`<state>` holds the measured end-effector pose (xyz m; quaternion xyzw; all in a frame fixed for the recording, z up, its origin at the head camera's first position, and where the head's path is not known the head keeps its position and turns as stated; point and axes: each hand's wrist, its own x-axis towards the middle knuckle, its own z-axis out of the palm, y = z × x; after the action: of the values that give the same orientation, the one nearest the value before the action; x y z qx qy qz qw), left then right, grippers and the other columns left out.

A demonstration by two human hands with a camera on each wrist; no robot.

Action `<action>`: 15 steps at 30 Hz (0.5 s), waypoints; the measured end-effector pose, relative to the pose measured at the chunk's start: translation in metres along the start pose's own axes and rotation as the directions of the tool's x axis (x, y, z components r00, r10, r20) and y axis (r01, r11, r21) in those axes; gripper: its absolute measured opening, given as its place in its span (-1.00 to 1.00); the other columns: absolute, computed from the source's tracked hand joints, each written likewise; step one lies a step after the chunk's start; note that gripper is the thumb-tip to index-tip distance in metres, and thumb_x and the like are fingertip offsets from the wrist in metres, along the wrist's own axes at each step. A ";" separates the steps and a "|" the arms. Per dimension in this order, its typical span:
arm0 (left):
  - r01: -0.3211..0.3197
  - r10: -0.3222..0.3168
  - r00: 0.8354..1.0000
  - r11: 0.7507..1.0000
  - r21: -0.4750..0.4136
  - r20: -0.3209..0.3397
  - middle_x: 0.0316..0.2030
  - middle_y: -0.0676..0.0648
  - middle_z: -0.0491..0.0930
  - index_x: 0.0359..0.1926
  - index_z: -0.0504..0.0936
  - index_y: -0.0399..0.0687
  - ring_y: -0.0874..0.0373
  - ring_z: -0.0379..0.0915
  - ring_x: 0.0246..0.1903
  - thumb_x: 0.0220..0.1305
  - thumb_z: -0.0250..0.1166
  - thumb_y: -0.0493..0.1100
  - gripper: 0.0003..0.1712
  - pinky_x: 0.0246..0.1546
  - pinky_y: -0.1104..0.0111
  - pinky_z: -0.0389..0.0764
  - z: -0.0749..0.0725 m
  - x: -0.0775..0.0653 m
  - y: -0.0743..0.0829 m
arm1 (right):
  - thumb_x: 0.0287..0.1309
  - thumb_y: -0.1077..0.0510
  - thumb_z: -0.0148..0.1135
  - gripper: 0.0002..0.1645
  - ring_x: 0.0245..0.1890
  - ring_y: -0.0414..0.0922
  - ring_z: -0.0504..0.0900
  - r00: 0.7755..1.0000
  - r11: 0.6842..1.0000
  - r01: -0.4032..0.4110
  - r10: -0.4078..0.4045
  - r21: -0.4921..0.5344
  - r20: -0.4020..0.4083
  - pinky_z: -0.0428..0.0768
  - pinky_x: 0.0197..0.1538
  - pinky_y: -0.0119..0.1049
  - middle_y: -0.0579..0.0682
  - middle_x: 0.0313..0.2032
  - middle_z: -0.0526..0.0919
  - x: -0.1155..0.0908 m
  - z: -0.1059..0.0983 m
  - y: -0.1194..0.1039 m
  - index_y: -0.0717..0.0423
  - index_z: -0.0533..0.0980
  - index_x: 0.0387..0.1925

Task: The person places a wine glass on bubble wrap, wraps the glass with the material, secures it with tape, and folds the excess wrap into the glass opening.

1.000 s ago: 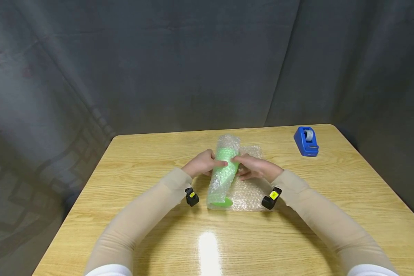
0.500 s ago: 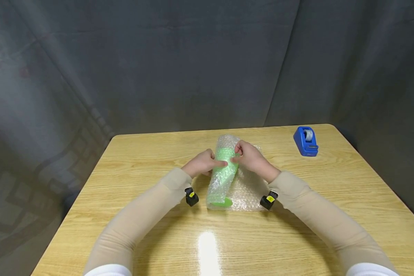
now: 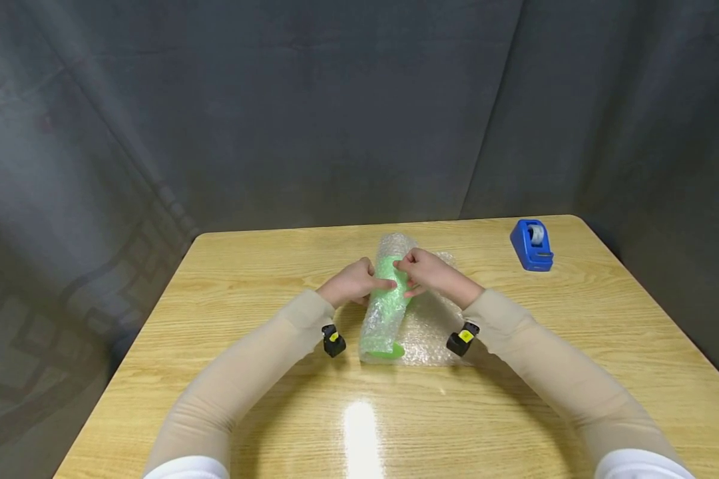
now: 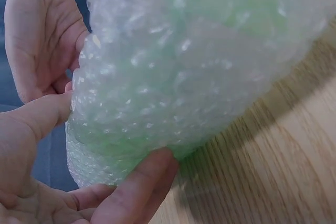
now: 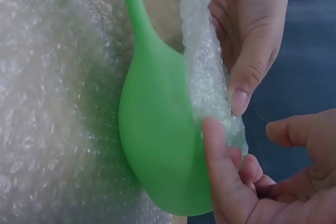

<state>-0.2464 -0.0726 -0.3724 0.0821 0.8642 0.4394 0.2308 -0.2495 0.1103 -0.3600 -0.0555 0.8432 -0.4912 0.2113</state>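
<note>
A green goblet [image 5: 160, 124] with a rounded bowl and thin stem lies on its side, partly rolled in bubble wrap [image 3: 437, 332]. Its round foot [image 3: 393, 351] shows at the near end in the head view. My left hand [image 3: 353, 283] grips the wrapped bowl from the left, thumb on top and fingers round the side. From the right, my right hand [image 3: 433, 271] reaches to the top of the roll. In the right wrist view, one of its fingers lies against the bowl at the wrap's edge, other fingers bend close by, and the thumb stands apart from the wrap.
A blue tape dispenser [image 3: 532, 246] with a roll of clear tape stands at the back right of the wooden table [image 3: 263, 412]. The unrolled bubble wrap lies flat right of the roll. A dark curtain [image 3: 335, 113] hangs behind the table.
My right hand first rose to the roll's upper right with fingers bent together, then shifted slightly left onto the roll with fingers spreading. My left hand and the goblet have stayed in place.
</note>
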 end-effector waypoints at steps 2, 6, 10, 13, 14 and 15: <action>-0.007 0.007 1.000 1.000 0.009 -0.004 -0.41 -0.03 0.26 -0.31 0.22 -0.14 0.17 0.30 -0.49 0.24 0.33 0.06 -0.51 -0.38 0.28 0.60 0.000 0.000 0.000 | 0.43 0.06 -0.02 -0.71 -0.61 -0.21 0.43 1.000 1.000 -0.011 0.011 -0.002 -0.007 0.72 -0.28 -0.29 0.00 -0.51 0.31 0.002 0.000 0.000 0.23 0.27 -0.27; -0.017 0.017 1.000 1.000 0.023 -0.004 -0.43 -0.01 0.25 -0.31 0.21 -0.13 0.17 0.29 -0.49 0.23 0.33 0.07 -0.50 -0.36 0.26 0.60 0.000 0.000 0.000 | 0.36 0.09 0.12 -0.71 -0.62 -0.23 0.42 0.999 0.999 -0.026 0.026 -0.027 -0.020 0.71 -0.34 -0.32 0.00 -0.46 0.32 0.004 0.001 -0.001 0.23 0.28 -0.28; -0.016 0.016 0.999 1.000 -0.002 0.030 -0.39 -0.03 0.27 -0.27 0.22 -0.14 0.17 0.33 -0.49 0.25 0.32 0.07 -0.51 -0.31 0.22 0.64 -0.002 0.000 -0.001 | 0.33 0.14 0.16 -0.71 -0.63 -0.23 0.42 0.999 0.998 -0.031 0.030 -0.045 -0.020 0.71 -0.37 -0.34 0.02 -0.42 0.32 0.004 0.002 -0.002 0.26 0.27 -0.25; 0.003 0.004 0.996 0.997 -0.076 0.084 -0.29 -0.09 0.34 -0.22 0.24 -0.19 0.12 0.42 -0.42 0.32 0.25 0.01 -0.58 -0.25 0.22 0.69 -0.006 0.001 -0.003 | 0.34 0.14 0.15 -0.71 -0.64 -0.23 0.42 0.999 0.998 -0.031 0.031 -0.047 -0.015 0.70 -0.38 -0.35 0.03 -0.41 0.31 0.005 0.003 -0.001 0.26 0.26 -0.23; 0.015 -0.004 0.995 0.994 -0.111 0.103 -0.25 -0.12 0.38 -0.19 0.26 -0.20 0.10 0.46 -0.39 0.35 0.21 -0.02 -0.62 -0.23 0.22 0.69 -0.008 0.001 -0.004 | 0.34 0.14 0.15 -0.70 -0.63 -0.23 0.41 0.999 0.998 -0.031 0.031 -0.045 -0.015 0.70 -0.38 -0.35 0.03 -0.41 0.31 0.005 0.003 -0.001 0.26 0.25 -0.23; 0.032 -0.013 0.992 0.988 -0.149 0.123 -0.21 -0.15 0.41 -0.14 0.27 -0.21 0.08 0.49 -0.35 0.37 0.17 -0.04 -0.65 -0.21 0.22 0.70 -0.010 0.002 -0.005 | 0.34 0.14 0.15 -0.70 -0.63 -0.22 0.41 0.999 0.999 -0.033 0.032 -0.043 -0.016 0.70 -0.38 -0.35 0.03 -0.41 0.31 0.005 0.003 -0.001 0.25 0.25 -0.23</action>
<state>-0.2527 -0.0827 -0.3721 0.0812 0.8138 0.4950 0.2935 -0.2531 0.1061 -0.3619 -0.0424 0.8559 -0.4700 0.2115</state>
